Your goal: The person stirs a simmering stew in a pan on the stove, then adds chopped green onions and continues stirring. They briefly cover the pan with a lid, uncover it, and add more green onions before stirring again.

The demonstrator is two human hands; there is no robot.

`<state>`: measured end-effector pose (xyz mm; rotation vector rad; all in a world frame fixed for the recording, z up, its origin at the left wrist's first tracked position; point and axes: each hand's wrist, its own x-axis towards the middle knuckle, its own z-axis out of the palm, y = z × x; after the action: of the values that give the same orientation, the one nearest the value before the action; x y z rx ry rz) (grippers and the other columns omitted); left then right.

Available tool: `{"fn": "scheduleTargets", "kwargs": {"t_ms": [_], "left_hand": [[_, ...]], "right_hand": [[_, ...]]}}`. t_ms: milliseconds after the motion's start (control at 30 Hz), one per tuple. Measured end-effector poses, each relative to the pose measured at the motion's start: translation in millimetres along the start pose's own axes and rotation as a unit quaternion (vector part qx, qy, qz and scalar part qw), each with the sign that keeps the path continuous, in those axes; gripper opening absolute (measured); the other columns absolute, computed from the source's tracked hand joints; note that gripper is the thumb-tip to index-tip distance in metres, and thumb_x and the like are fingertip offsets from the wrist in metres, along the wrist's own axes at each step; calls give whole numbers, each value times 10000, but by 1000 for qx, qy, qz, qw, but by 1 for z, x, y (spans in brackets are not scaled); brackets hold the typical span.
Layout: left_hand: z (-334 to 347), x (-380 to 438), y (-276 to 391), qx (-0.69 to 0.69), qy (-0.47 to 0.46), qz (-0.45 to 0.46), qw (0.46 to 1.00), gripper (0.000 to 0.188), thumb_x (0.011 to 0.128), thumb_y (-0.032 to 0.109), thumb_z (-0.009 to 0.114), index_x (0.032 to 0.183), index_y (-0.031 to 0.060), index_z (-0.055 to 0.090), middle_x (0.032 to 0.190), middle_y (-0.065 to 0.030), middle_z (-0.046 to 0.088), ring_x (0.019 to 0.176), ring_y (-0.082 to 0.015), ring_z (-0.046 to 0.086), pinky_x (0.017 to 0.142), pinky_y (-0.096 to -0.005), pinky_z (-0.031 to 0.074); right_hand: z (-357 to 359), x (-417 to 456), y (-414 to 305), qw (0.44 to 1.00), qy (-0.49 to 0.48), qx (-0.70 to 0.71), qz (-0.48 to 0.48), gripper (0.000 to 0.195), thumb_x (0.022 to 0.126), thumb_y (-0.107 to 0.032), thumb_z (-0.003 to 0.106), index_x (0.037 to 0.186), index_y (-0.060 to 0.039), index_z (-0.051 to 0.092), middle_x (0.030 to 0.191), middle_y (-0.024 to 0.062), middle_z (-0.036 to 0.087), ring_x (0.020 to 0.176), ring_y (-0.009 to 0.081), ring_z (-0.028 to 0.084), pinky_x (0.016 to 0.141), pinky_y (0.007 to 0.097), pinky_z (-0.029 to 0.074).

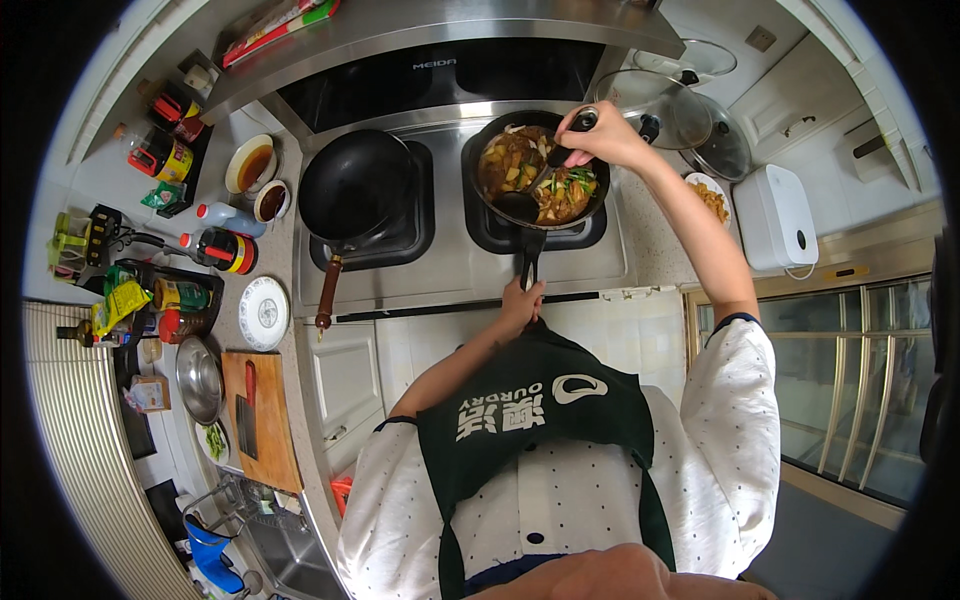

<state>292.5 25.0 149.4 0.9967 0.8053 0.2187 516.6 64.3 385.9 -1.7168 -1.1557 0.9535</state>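
Observation:
My right hand (604, 137) is closed on the black handle of a ladle or spatula (517, 204), whose dark head lies in the food at the left part of a frying pan (598, 204). Brown stew (551, 211) with yellow chunks and green onion pieces fills the pan, which sits on the right burner. With my left hand (520, 306) I grip the pan's black handle below it. An empty black wok (354, 187) with a wooden handle rests on the left burner, apart from both hands.
Left counter: bowls of sauce (251, 166), sauce bottles (221, 250), a white plate (264, 313), a steel bowl (199, 379), and a cleaver (247, 420) on a wooden cutting board (281, 435). Right: glass lids (720, 135), a plate of food (709, 196), a white appliance (772, 217). A range hood (450, 26) overhangs the stove.

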Motion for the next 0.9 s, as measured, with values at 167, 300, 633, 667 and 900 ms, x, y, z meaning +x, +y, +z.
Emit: {"fn": "scheduleTargets", "kwargs": {"t_ms": [167,300,633,667,900], "left_hand": [[2,3,-2,-5,1,1,1000,217,842,211,581,814,38,454,560,-17,478,390,-86,428,344,-246,359],[2,-1,1,-8,-4,7,1000,216,840,208,584,821,39,451,561,-14,476,394,-83,428,345,-243,359],[2,-1,0,-17,-4,3,1000,218,841,206,584,816,45,438,568,-13,476,400,-84,427,346,-248,362],[1,0,-1,-17,-8,6,1000,219,841,205,584,818,46,436,568,-14,476,400,-85,427,346,-249,363],[1,4,-5,-7,1,7,1000,232,841,215,594,809,50,434,562,-11,475,396,-85,428,347,-252,368]], "right_hand": [[9,20,28,999,34,37,-23,127,757,-82,642,767,40,607,665,77,620,573,161,653,478,210,503],[14,28,23,993,80,74,-41,144,772,-94,641,763,47,616,643,84,624,559,161,650,465,209,497],[-7,18,10,988,119,27,-98,97,752,-82,650,765,12,626,677,69,635,600,134,642,531,221,512],[-13,17,9,985,116,-41,-124,106,732,-89,656,772,6,636,688,73,642,615,134,641,566,236,508],[-13,22,48,940,87,-262,-200,184,701,-83,659,863,4,656,800,134,664,724,214,649,703,290,498]]}}
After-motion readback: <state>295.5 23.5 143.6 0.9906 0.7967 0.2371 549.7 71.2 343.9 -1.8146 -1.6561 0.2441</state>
